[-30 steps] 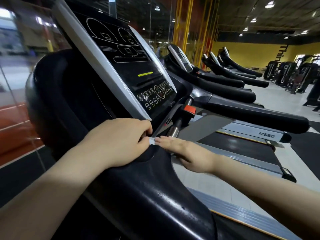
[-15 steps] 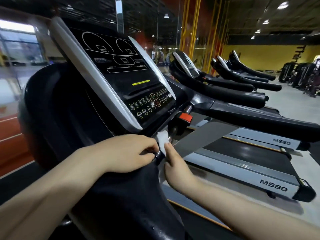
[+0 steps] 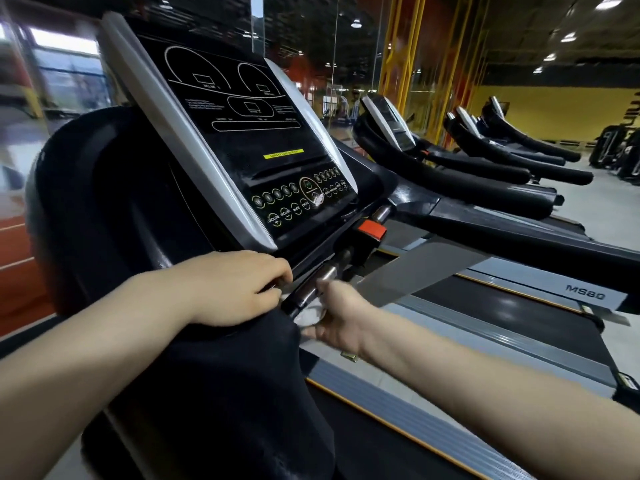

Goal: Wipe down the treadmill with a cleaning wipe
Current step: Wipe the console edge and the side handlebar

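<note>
The treadmill's black console (image 3: 242, 143) with silver trim tilts up in front of me, a row of round buttons along its lower edge. My left hand (image 3: 232, 285) rests with curled fingers on the black handrail (image 3: 214, 382) just below the console. My right hand (image 3: 336, 317) holds a white cleaning wipe (image 3: 310, 315) wrapped under the metal grip bar (image 3: 311, 289) beneath the console. The wipe is mostly hidden by the hand and the bar. An orange safety clip (image 3: 372, 230) sits above the bar.
The treadmill's dark belt (image 3: 502, 306) and grey side rails lie to the right. A row of further treadmills (image 3: 450, 161) runs back toward a yellow wall. Glass panels and yellow posts (image 3: 405, 46) stand behind the console. A red floor (image 3: 17, 268) shows at left.
My right hand has dropped from the bar's upper side to beneath it, carrying the wipe down around the bar. My left hand stays on the handrail. The view has tilted slightly.
</note>
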The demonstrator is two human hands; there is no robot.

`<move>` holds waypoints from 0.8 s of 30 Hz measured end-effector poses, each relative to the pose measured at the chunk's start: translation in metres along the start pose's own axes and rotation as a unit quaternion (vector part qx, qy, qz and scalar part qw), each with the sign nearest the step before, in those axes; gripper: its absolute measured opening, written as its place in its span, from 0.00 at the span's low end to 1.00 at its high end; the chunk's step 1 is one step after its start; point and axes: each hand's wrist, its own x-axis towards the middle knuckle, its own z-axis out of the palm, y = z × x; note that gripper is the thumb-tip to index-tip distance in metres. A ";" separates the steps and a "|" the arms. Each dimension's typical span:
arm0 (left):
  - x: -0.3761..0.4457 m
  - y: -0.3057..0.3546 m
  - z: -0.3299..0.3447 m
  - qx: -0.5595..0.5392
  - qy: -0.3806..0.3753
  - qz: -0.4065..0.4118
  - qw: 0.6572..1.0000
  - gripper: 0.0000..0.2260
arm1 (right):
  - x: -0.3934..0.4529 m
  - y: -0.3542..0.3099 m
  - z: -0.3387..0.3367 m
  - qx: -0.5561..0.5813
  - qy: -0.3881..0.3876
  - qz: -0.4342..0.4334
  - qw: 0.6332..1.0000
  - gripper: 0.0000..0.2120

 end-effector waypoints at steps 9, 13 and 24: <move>0.000 0.000 0.000 0.003 0.026 0.002 1.000 0.12 | -0.041 -0.094 -0.052 -0.579 0.000 -0.098 0.809 0.09; -0.001 0.001 -0.001 -0.003 0.029 0.003 1.000 0.12 | 0.012 -0.151 -0.055 -0.644 0.252 -0.342 0.636 0.22; 0.000 0.000 0.002 -0.020 0.005 0.005 1.000 0.10 | 0.090 -0.140 -0.093 -0.722 -0.009 -0.295 0.626 0.21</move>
